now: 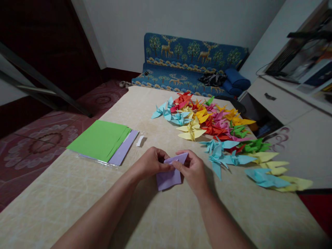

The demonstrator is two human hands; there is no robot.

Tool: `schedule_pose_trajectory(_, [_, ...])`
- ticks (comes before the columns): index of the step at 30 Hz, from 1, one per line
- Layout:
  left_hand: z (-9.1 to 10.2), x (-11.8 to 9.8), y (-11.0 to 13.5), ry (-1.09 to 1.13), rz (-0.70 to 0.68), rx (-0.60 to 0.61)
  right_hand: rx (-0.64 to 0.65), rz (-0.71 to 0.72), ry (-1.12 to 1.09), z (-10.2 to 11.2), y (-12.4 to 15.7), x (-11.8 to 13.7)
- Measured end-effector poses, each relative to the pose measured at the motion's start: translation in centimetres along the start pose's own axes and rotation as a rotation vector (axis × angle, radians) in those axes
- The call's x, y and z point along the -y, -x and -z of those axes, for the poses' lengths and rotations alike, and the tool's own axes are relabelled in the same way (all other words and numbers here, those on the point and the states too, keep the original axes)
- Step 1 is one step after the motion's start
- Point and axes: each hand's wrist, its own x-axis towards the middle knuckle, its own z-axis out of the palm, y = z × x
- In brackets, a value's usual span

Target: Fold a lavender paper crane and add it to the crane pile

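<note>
A partly folded sheet of purple origami paper is held between both hands above the table. My left hand pinches its left side, thumb on top and fingers behind. At the upper right edge, my right hand grips the same paper, its thumb pressing near the middle. One flap stands up between the hands, and a squarish part hangs below them. The fingers behind the paper are partly hidden.
On the left of the pale table lies a stack of green sheets over purple sheets. Beside it is a small white strip. Many colourful paper cranes spread across the right side. A blue patterned sofa stands behind.
</note>
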Motion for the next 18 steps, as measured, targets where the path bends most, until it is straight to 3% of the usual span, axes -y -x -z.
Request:
schedule_pose_trajectory(4, [-0.2,0.2,0.1,0.037,-0.011,0.023,-0.048,-0.012,0.045,0.0,0.2,0.3])
schedule_pose_trajectory(10, [-0.3,0.4,0.3,0.143,-0.081,-0.091,-0.153,-0.002,0.084,1.0,0.1,0.5])
schedule_pose_trajectory(15, [0.3,0.8,0.3,0.035,-0.201,-0.200,-0.013,-0.058,0.219,1.7,0.3,0.6])
schedule_pose_trajectory(18, [0.9,1.5,0.2,-0.104,-0.271,-0.185,0.067,-0.009,0.297,1.7,0.5,0.5])
